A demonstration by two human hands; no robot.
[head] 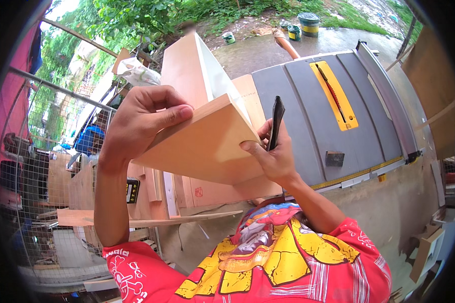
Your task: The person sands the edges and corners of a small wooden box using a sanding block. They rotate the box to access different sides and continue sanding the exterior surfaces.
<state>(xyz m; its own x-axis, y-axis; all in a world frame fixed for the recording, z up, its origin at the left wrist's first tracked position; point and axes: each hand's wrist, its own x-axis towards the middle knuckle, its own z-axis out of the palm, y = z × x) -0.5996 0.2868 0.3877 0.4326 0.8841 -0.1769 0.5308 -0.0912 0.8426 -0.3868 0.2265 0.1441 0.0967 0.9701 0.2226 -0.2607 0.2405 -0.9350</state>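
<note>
A long box of pale wood panels with a white inner face tilts up in front of me, its end panel towards me. My left hand is at the upper left edge of that panel, thumb along the edge and fingers curled. At the right edge, my right hand rests its thumb on the panel. A dark folded strip, possibly sandpaper, stands up between the fingers of this hand. The fingers behind the box are partly hidden.
On the right is a table saw with a yellow throat plate, a fence and a small dark block. Wood boards lie left, beside wire mesh. Paint buckets stand behind.
</note>
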